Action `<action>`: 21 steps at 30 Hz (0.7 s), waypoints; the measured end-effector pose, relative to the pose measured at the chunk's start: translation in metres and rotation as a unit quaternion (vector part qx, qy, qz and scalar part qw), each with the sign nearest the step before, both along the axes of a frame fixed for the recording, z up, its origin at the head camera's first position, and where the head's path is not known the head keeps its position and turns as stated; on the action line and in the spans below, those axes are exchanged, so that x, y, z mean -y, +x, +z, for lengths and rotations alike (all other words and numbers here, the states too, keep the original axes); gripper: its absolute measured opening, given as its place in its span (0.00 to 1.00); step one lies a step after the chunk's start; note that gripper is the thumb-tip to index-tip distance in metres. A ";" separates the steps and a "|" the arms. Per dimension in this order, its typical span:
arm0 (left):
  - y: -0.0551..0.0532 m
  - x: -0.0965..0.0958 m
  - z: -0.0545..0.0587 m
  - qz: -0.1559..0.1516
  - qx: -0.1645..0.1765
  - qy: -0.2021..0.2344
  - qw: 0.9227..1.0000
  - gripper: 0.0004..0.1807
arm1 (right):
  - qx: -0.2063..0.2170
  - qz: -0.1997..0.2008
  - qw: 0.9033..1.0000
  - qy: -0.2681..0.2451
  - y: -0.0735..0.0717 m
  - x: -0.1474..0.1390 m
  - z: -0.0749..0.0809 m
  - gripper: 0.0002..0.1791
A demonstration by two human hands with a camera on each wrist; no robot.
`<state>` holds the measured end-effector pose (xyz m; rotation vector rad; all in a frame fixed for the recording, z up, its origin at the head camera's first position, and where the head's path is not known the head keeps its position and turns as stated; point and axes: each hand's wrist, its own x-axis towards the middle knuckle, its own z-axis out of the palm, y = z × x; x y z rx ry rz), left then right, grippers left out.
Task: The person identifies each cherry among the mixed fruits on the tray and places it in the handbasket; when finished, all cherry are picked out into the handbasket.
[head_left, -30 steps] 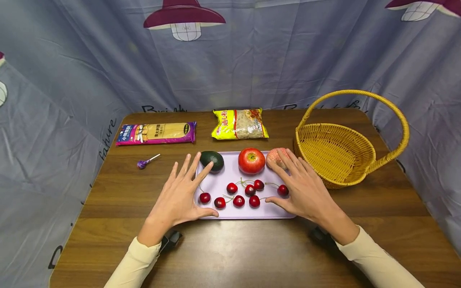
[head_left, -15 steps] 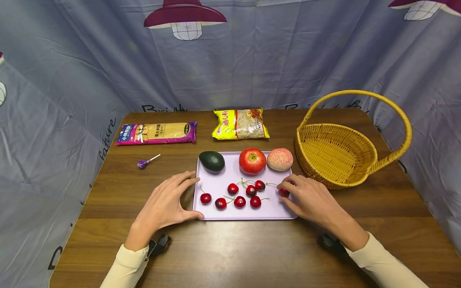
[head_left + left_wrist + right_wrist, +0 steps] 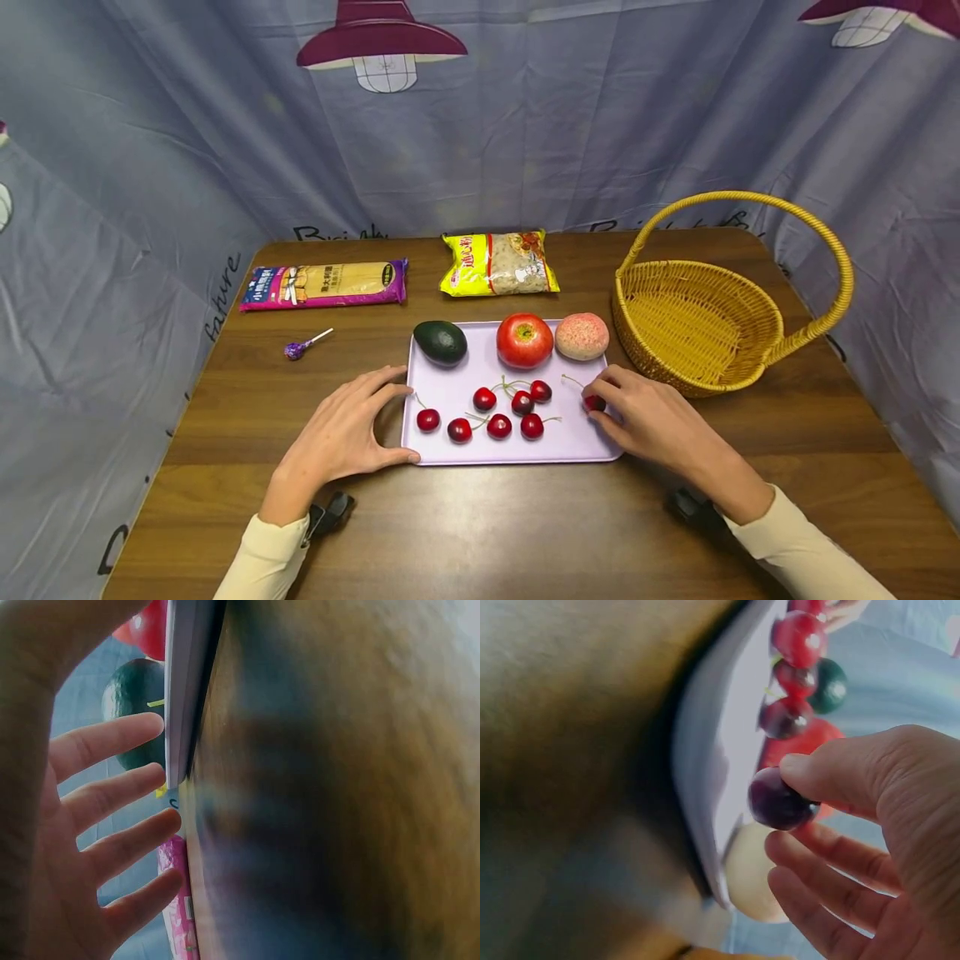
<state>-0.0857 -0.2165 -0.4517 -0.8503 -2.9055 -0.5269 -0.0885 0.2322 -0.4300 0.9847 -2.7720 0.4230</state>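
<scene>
A lilac tray (image 3: 465, 379) lies on the table with an avocado (image 3: 440, 343), a red apple (image 3: 525, 340), a pink peach (image 3: 582, 336) and several dark red cherries (image 3: 498, 426) on it. At the tray's right side my right hand (image 3: 651, 415) pinches one cherry (image 3: 780, 799) between thumb and index finger, its stem pointing left in the head view. My left hand (image 3: 336, 433) is spread at the tray's left edge, thumb and index fingertips right at the rim. In the left wrist view its fingers (image 3: 112, 791) are apart and hold nothing.
A yellow wicker basket (image 3: 624, 329) with a tall handle stands right of the tray. Behind are a yellow pasta bag (image 3: 499, 265) and a long purple noodle packet (image 3: 324, 284). A lollipop (image 3: 296, 350) lies to the left. A patterned curtain (image 3: 480, 125) encloses the table.
Both hands came down from over the tray to its sides, the left drawing outward to the left edge. The right fingers closed on the rightmost cherry, which has shifted slightly and its stem turned.
</scene>
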 end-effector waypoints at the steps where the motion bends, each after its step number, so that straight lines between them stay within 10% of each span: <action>1: 0.000 0.000 0.000 -0.001 0.001 -0.001 1.000 0.50 | -0.007 0.002 1.000 -0.007 0.000 -0.001 0.002 0.16; 21: 0.000 0.002 -0.002 -0.007 0.022 -0.005 1.000 0.50 | -0.083 -0.110 0.979 -0.148 -0.050 -0.056 0.026 0.18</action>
